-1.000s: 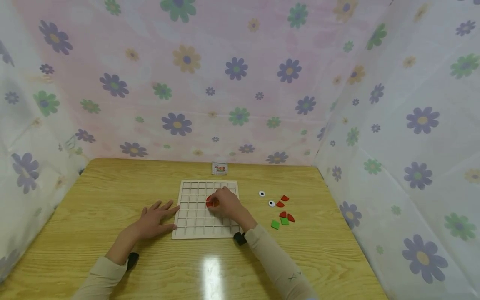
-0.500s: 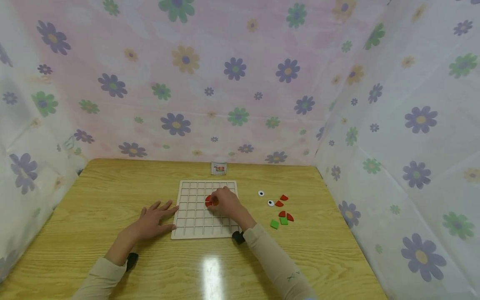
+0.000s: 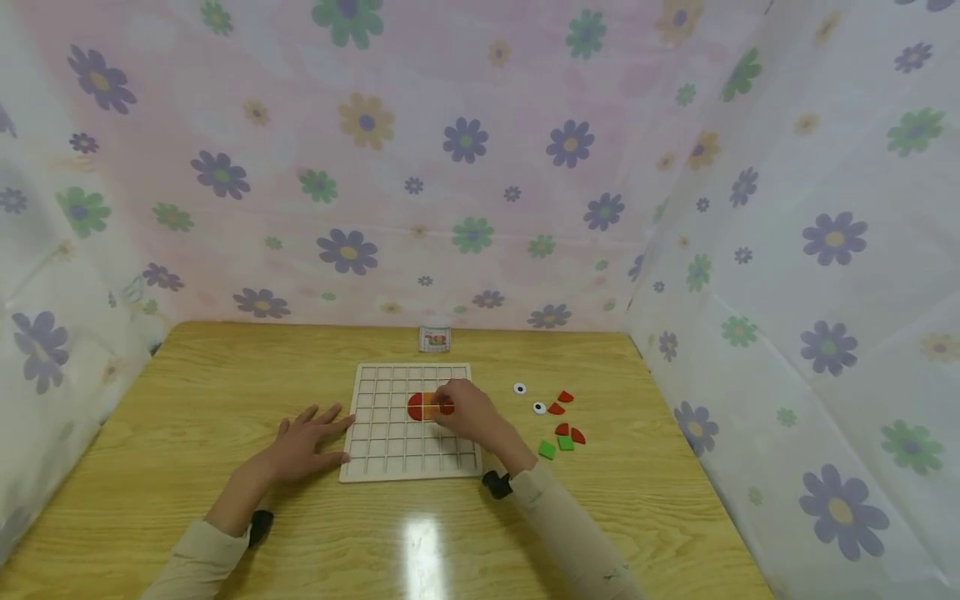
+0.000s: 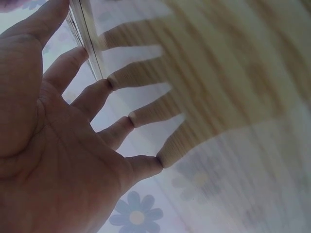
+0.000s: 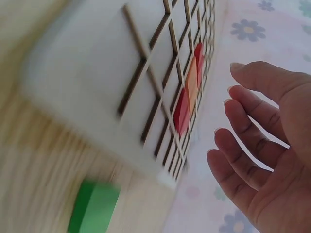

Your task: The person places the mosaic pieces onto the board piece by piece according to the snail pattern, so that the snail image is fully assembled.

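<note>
A pale wooden grid board (image 3: 378, 454) lies on the table. Red rounded pieces (image 3: 415, 407) and orange pieces (image 3: 430, 400) sit in its middle cells, a red end on either side of the orange. Over the right part of these is my right hand (image 3: 474, 417), partly covering the right red end. The right wrist view shows its fingers loosely bent, thumb apart from them, holding nothing. My left hand (image 3: 303, 446) rests on the table with spread fingers, thumb and a fingertip touching the board's left edge or very near it.
Right of the board lie two white eye discs (image 3: 520, 389), several red quarter-round pieces (image 3: 577, 436) and two green squares (image 3: 547, 450). A small picture card (image 3: 435, 340) lies behind the board. Flowered sheets (image 3: 397, 167) enclose the table's back and sides.
My right hand has moved slightly right and its fingers have come off the pieces, uncovering more orange and red. The left hand stays where it was.
</note>
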Demonstrator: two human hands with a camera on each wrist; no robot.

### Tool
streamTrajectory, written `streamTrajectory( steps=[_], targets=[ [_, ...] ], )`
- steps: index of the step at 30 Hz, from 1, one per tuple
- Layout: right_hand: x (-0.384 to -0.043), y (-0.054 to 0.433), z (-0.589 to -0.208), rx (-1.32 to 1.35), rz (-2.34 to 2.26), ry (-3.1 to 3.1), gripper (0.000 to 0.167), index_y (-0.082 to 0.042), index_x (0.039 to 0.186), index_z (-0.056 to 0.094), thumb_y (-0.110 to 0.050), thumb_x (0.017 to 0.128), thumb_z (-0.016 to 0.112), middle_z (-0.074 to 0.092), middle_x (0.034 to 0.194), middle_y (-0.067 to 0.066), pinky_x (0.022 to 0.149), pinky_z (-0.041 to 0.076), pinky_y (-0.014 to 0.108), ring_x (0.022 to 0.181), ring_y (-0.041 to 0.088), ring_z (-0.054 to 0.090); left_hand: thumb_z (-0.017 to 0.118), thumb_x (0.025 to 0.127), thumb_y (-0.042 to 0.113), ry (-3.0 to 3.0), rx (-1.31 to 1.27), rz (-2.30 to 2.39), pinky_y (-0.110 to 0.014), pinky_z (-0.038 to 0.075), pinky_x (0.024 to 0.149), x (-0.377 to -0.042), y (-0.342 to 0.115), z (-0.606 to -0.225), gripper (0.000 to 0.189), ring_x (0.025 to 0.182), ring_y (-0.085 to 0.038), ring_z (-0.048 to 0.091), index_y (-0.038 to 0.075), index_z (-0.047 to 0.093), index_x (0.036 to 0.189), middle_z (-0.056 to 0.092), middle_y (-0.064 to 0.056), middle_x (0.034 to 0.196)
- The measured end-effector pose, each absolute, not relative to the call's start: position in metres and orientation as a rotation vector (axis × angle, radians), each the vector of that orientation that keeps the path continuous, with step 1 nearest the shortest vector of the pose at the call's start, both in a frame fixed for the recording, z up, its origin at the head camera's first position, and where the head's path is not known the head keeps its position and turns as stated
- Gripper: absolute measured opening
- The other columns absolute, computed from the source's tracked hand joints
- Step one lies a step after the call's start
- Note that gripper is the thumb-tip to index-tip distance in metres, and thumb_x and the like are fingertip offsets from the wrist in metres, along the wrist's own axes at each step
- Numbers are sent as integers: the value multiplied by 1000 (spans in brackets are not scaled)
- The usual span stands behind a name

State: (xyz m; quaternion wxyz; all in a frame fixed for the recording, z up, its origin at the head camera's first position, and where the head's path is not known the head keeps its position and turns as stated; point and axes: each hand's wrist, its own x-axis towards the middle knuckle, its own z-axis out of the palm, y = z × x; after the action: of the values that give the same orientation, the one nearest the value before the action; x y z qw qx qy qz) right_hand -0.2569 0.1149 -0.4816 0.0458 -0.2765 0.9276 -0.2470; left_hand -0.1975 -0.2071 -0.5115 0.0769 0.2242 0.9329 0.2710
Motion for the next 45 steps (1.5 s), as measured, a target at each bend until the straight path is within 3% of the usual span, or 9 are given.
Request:
streamTrajectory(
  steps=[13, 18, 23, 27, 35, 45],
  targets=[
    [-218, 205, -483, -608, -1054, 2849, 16, -5, 110, 74, -11, 95, 72, 70, 108, 4, 90, 52, 43, 99, 21, 62, 69, 95, 45, 2805, 657, 792, -87, 15, 99, -198, -207, -511, 67, 143, -63, 24, 10, 52, 150, 37, -27, 158],
    [-208, 246, -486, -492, -1097, 2873, 19, -2, 112, 72, -7, 94, 72, 70, 111, 9, 88, 51, 45, 100, 24, 61, 70, 94, 45, 2816, 666, 792, -88, 15, 99, -197, -207, -513, 67, 142, -63, 25, 10, 53, 149, 38, -26, 158],
    [-203, 285, -493, -364, -1068, 2945, 20, 1, 112, 72, -1, 92, 73, 70, 110, 15, 79, 52, 39, 92, 25, 61, 71, 94, 44, 2809, 669, 810, -88, 15, 99, -195, -206, -512, 68, 142, -63, 25, 9, 53, 149, 38, -27, 158],
    [-200, 309, -498, -283, -1021, 3005, 26, 4, 115, 70, 2, 90, 75, 68, 110, 20, 82, 54, 46, 93, 31, 63, 71, 94, 43, 2802, 672, 825, -88, 15, 98, -194, -206, -512, 68, 142, -63, 24, 8, 53, 149, 37, -27, 158],
    [-198, 331, -504, -115, -958, 2924, 41, 11, 128, 61, 0, 91, 73, 62, 119, 25, 92, 52, 54, 108, 41, 61, 72, 94, 43, 2804, 673, 828, -88, 13, 98, -198, -207, -515, 68, 142, -64, 23, 9, 53, 149, 36, -27, 159],
    [-203, 332, -511, -117, -963, 2928, 28, 3, 119, 69, -2, 92, 72, 65, 111, 19, 86, 54, 51, 100, 34, 62, 71, 94, 43, 2805, 671, 818, -88, 14, 98, -197, -207, -515, 68, 142, -64, 24, 9, 53, 149, 37, -27, 158]
  ],
)
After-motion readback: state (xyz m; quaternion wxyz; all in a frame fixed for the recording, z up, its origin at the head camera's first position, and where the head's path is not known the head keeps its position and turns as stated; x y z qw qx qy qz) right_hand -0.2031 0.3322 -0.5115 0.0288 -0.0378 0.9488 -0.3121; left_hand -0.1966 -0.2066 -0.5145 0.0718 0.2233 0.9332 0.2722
